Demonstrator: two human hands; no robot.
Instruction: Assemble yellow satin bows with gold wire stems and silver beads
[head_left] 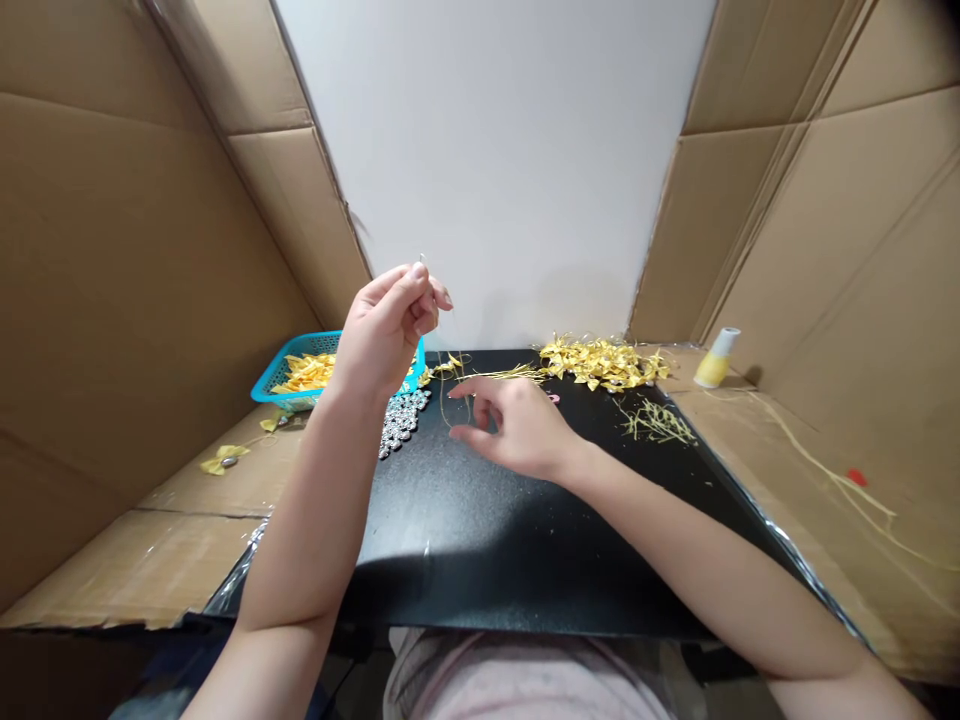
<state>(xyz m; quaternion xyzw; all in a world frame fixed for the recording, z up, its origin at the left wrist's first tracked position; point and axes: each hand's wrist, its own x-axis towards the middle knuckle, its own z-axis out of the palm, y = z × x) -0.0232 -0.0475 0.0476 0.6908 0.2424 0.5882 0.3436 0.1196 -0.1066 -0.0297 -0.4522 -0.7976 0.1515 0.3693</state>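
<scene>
My left hand (394, 325) is raised in front of the pale back panel, thumb and forefinger pinched on a thin yellowish thread. A small pale tip pokes out above the pinch. Below it the thread (442, 395) hangs in a loose loop towards my right hand (517, 425). That hand hovers lower over the black table, its thumb and forefinger apart and its other fingers curled. The thread passes close to those fingertips; whether it touches them I cannot tell. Behind my left wrist, silver beads (401, 422) lie clustered on the table.
A blue basket (262, 385) of yellow ribbon pieces stands at left, near a loose yellow bow (223, 460). Finished-looking yellow bows (600, 362) are heaped at back right, above thread scraps (660, 422). A thread cone (718, 360) stands further right. Cardboard walls (847, 250) flank the table.
</scene>
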